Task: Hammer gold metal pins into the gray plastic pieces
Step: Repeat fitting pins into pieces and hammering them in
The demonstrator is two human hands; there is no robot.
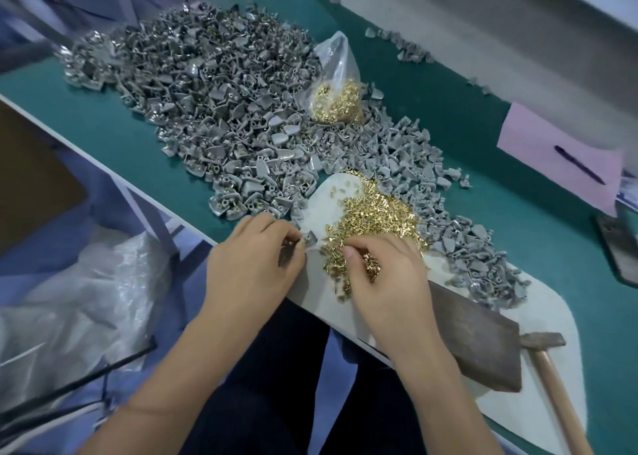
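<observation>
Left hand (255, 264) pinches gray piece (309, 238); right hand (386, 275) picks gold pins (376, 216).

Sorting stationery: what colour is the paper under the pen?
Pale pink paper lies under the dark pen, seen in the head view.

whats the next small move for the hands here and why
Probably the right hand should pinch one pin out of the loose gold pins and carry it to the gray piece that the left hand holds. Its fingers are already in the pins, and the hammer lies untouched.
</observation>
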